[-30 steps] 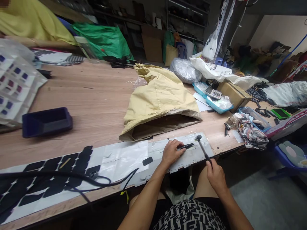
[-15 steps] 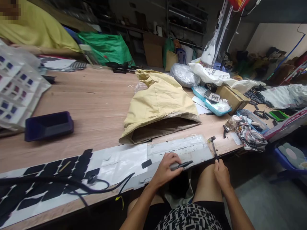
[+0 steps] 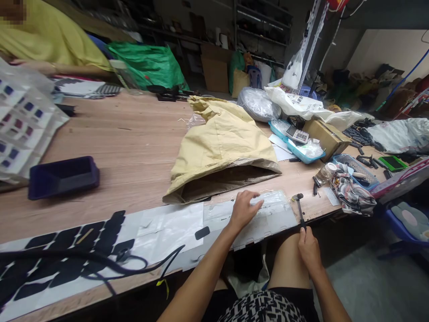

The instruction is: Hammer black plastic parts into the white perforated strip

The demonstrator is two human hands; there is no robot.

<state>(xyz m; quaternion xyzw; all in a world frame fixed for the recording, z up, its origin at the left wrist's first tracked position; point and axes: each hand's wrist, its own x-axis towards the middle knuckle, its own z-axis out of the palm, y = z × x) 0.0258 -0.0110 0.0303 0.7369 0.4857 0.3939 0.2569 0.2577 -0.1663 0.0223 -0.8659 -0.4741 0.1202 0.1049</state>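
Observation:
My left hand [image 3: 246, 208] is over the white board [image 3: 276, 219] at the table's front edge, thumb and fingers apart, with nothing visible in it. Just beyond it lies a yellow cloth sack [image 3: 223, 143], its dark mouth facing me. In my right hand [image 3: 309, 248], near my thigh, is a small hammer [image 3: 300, 212], gripped by its dark handle. The hammer's head rests at or just over the table edge; I cannot tell whether it touches. A small black rounded pad [image 3: 202, 232] lies left of my left hand.
Black pads [image 3: 89, 235] on white sheeting and a thick black cable [image 3: 110, 264] occupy the front left. A dark purple tray [image 3: 63, 176] stands behind them. Rightward are a blue basket [image 3: 355, 167], bundled cloth [image 3: 353, 192] and a cardboard box [image 3: 326, 138]. A co-worker in yellow [image 3: 63, 40] sits across.
My left hand has moved forward toward the sack, and the dark pen-shaped object it held is no longer visible. My right hand keeps hold of the hammer.

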